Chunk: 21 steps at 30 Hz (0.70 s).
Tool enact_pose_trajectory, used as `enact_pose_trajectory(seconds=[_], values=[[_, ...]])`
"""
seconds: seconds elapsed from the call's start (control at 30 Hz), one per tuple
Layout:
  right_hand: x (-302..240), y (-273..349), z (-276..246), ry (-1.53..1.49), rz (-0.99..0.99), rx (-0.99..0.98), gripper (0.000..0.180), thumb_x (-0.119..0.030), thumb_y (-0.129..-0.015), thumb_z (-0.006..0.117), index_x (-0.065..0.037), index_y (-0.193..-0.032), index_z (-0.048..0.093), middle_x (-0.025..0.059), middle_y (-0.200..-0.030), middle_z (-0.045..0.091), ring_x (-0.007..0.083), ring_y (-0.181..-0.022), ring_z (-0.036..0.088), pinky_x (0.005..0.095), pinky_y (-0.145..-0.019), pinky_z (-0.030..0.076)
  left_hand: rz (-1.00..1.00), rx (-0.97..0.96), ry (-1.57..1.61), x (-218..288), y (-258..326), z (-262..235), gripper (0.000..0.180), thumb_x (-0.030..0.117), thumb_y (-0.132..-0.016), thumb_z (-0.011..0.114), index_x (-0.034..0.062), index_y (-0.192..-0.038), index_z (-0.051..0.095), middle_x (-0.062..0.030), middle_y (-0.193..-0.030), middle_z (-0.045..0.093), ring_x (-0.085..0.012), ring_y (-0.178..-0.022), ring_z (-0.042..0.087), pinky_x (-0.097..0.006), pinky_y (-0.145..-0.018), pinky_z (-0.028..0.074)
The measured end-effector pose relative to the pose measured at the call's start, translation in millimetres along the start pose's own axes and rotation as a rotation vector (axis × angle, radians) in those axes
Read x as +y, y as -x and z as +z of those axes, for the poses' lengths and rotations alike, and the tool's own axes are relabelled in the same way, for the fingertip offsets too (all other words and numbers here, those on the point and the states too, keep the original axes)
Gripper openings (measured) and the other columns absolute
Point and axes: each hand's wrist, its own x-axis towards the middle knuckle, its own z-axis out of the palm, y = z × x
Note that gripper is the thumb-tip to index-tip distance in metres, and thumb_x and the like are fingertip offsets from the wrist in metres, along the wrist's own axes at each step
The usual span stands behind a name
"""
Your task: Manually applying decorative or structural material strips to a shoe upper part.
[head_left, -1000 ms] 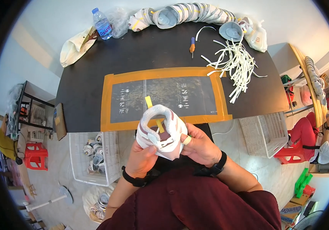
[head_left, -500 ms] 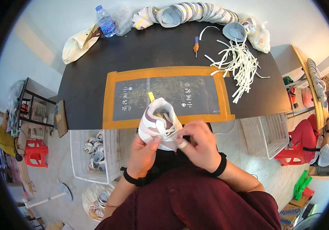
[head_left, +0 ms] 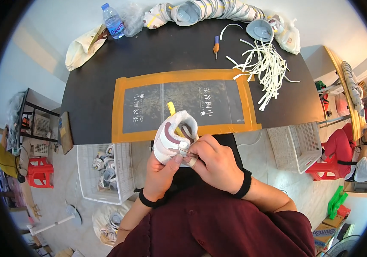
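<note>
An orange-bordered dark mat (head_left: 183, 105) with pale printing lies flat on the black table (head_left: 157, 51). Just before its near edge, your left hand (head_left: 161, 177) grips the white shoe (head_left: 174, 137) from below; your right hand (head_left: 215, 160) pinches its side, fingers curled.

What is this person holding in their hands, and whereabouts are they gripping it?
A white shoe upper with dark red trim. The left hand cups its near end from below; the right hand pinches its near edge beside it.
</note>
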Motion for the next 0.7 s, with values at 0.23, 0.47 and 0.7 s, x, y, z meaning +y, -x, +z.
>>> enact_pose_trajectory(seconds=[0.23,0.47,0.7], values=[[-0.7,4.2,-1.1,-0.026,-0.011,-0.002,0.016,-0.011,-0.080,0.069,-0.007,-0.091,0.058,0.0089,-0.088,0.057,0.0286,-0.067,0.062,0.0376,-0.056,0.051,0.047,-0.009,-0.125,-0.5,0.5,6.5,0.034,0.005,-0.092,0.063,0.0003,-0.125,0.056,-0.0038,-0.116,0.063,-0.0097,-0.104,0.057,-0.026,-0.090,0.046],[2.3,3.3,0.2,-0.190,0.054,-0.026,0.020,-0.007,-0.075,0.070,-0.007,-0.089,0.056,0.0091,-0.087,0.056,0.0281,-0.068,0.062,0.0355,-0.057,0.050,0.061,-0.042,-0.210,7.0,-1.5,9.1,0.028,0.007,-0.093,0.062,-0.0001,-0.120,0.059,-0.0040,-0.110,0.065,-0.0094,-0.099,0.058,-0.026,-0.086,0.047],[5.4,-0.9,-7.2,-0.356,0.059,-0.141,0.020,-0.003,-0.073,0.069,-0.006,-0.083,0.053,0.0065,-0.081,0.053,0.0225,-0.070,0.057,0.0320,-0.059,0.047,0.079,-0.039,-0.183,0.0,0.7,4.2,0.030,0.013,-0.093,0.064,0.0003,-0.120,0.059,-0.0038,-0.110,0.064,-0.0100,-0.098,0.058,-0.027,-0.085,0.047]])
